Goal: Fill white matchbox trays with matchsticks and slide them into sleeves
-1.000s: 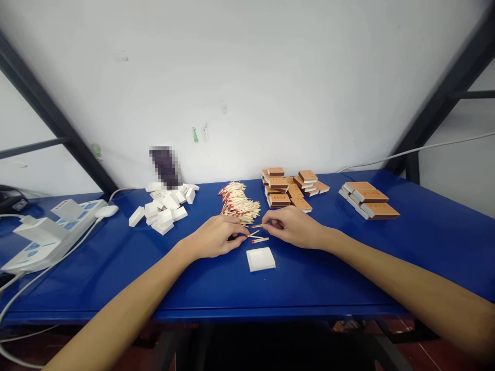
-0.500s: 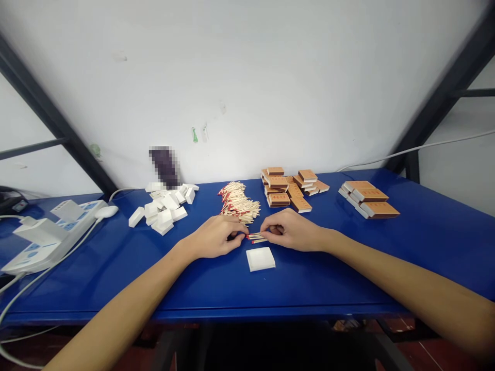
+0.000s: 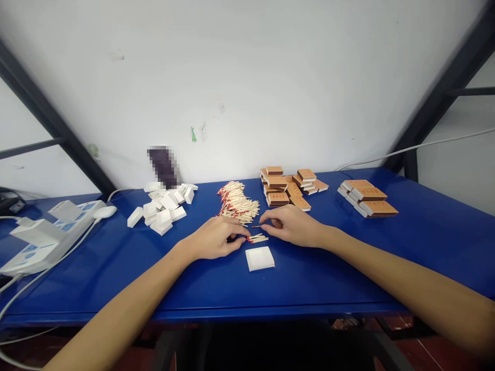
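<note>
Several red-headed matches (image 3: 259, 238) lie in a small loose bundle on the blue table. The thumb and forefinger of my left hand (image 3: 220, 238) close around their head ends from the left. My right hand (image 3: 292, 225) is above and to the right of the bundle, thumb and forefinger apart. A single match (image 3: 256, 226) lies at its thumb tip; whether they touch is hard to tell. Just behind my hands is a big heap of loose matches (image 3: 237, 201). A white matchbox tray (image 3: 260, 258) sits in front of the bundle, nearer to me.
White matchbox trays (image 3: 164, 201) are piled at the left back. Brown matchboxes (image 3: 277, 198) are stacked behind my right hand, with more matchboxes (image 3: 377, 207) farther right. A power strip (image 3: 54, 242) with plugs and cables takes up the table's left end. A wall (image 3: 247, 77) stands behind.
My right hand has let go of the bundle's plain ends and moved slightly up and away, its fingers parting near a single match. My left hand stays at the match heads.
</note>
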Demonstrator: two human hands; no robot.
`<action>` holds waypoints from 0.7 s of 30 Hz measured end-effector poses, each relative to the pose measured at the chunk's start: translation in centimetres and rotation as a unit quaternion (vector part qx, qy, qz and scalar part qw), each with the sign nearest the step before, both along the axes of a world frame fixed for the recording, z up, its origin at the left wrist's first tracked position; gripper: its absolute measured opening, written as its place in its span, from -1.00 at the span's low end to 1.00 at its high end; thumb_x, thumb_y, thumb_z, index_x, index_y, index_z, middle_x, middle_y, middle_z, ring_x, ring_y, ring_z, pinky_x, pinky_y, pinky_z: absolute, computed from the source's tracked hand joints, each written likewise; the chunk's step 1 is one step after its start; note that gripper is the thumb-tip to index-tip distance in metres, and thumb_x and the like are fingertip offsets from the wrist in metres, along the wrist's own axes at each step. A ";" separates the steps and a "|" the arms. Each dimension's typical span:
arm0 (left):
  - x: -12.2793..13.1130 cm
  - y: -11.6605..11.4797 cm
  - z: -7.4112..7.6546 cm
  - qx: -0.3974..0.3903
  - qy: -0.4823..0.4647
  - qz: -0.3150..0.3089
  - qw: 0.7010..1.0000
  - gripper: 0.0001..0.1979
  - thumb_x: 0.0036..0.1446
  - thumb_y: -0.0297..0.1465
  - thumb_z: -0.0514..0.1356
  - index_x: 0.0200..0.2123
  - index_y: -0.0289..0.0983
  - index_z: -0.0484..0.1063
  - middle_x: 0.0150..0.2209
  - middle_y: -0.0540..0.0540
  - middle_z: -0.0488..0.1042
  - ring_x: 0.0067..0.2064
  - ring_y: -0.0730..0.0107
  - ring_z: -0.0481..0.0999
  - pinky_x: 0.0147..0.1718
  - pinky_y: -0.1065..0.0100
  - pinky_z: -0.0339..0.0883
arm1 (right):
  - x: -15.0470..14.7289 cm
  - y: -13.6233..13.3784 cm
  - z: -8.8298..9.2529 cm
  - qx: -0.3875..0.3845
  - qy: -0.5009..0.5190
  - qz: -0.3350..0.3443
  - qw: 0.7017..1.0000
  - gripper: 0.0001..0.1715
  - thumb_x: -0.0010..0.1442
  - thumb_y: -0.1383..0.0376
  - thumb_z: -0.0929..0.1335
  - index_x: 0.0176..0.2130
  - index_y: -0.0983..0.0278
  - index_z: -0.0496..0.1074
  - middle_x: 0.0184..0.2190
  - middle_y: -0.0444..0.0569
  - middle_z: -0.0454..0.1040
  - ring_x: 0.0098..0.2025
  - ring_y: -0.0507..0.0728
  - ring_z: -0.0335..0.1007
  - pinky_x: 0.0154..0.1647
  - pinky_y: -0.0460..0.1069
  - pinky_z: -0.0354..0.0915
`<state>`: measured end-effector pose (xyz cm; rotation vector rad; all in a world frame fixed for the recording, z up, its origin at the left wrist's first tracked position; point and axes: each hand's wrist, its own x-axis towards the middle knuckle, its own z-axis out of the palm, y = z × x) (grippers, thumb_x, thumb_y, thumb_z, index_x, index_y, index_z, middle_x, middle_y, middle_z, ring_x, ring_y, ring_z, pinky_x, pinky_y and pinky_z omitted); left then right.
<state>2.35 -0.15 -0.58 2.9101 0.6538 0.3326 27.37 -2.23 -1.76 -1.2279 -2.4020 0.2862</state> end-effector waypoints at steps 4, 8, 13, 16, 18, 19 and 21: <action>0.0 0.2 -0.2 0.005 -0.003 -0.002 1.000 -0.77 0.32 -0.38 0.09 -0.08 -0.19 0.53 -0.28 -0.04 0.53 -0.29 0.43 0.50 -0.30 0.41 0.27 | -0.1 -0.4 0.3 -0.014 0.004 0.063 0.998 -0.78 0.26 0.26 0.32 -0.22 0.27 0.55 -0.49 -0.13 0.49 -0.49 0.01 0.30 -0.42 -0.09 0.09; 0.0 0.3 -0.3 0.009 -0.006 -0.002 1.000 -0.77 0.33 -0.38 0.08 -0.08 -0.19 0.53 -0.28 -0.05 0.53 -0.28 0.42 0.50 -0.29 0.41 0.27 | -0.2 -0.5 0.5 -0.024 0.000 0.082 0.996 -0.78 0.27 0.27 0.31 -0.20 0.28 0.55 -0.44 -0.10 0.54 -0.46 0.02 0.34 -0.40 -0.08 0.12; 0.2 0.0 -0.1 -0.009 -0.017 -0.011 1.000 -0.77 0.31 -0.40 0.10 -0.10 -0.20 0.55 -0.29 -0.05 0.55 -0.30 0.43 0.49 -0.28 0.41 0.26 | -0.2 -0.6 0.6 -0.040 -0.010 0.100 0.994 -0.78 0.27 0.24 0.32 -0.27 0.27 0.56 -0.50 -0.12 0.49 -0.52 0.01 0.27 -0.44 -0.08 0.10; 0.3 -0.1 0.0 -0.032 -0.037 -0.012 0.999 -0.79 0.27 -0.39 0.14 -0.11 -0.20 0.56 -0.37 -0.02 0.53 -0.39 0.47 0.46 -0.33 0.42 0.26 | -0.2 -0.7 0.5 -0.043 -0.013 0.108 0.993 -0.79 0.26 0.27 0.32 -0.28 0.27 0.55 -0.50 -0.12 0.48 -0.52 0.00 0.26 -0.44 -0.08 0.10; 0.3 0.1 0.1 -0.037 -0.068 0.009 0.997 -0.78 0.27 -0.39 0.12 -0.14 -0.22 0.56 -0.39 -0.01 0.54 -0.42 0.48 0.44 -0.34 0.42 0.26 | -0.2 -0.7 0.4 -0.026 -0.007 0.100 0.995 -0.80 0.26 0.30 0.32 -0.30 0.28 0.54 -0.47 -0.10 0.49 -0.48 0.01 0.29 -0.41 -0.08 0.12; 0.2 0.3 0.2 -0.031 -0.088 0.028 0.995 -0.77 0.27 -0.39 0.10 -0.16 -0.23 0.56 -0.39 -0.01 0.55 -0.42 0.48 0.44 -0.33 0.42 0.26 | -0.2 -0.6 0.4 -0.010 0.001 0.089 0.996 -0.80 0.26 0.30 0.31 -0.31 0.29 0.54 -0.44 -0.07 0.49 -0.45 0.02 0.31 -0.39 -0.08 0.13; -0.3 0.8 0.5 -0.002 -0.120 0.074 0.990 -0.75 0.28 -0.40 0.06 -0.19 -0.25 0.55 -0.35 -0.02 0.57 -0.41 0.48 0.45 -0.32 0.41 0.26 | -0.2 -0.4 0.3 0.029 0.021 0.058 0.998 -0.78 0.27 0.30 0.30 -0.33 0.30 0.52 -0.39 -0.03 0.48 -0.38 0.05 0.33 -0.34 -0.07 0.15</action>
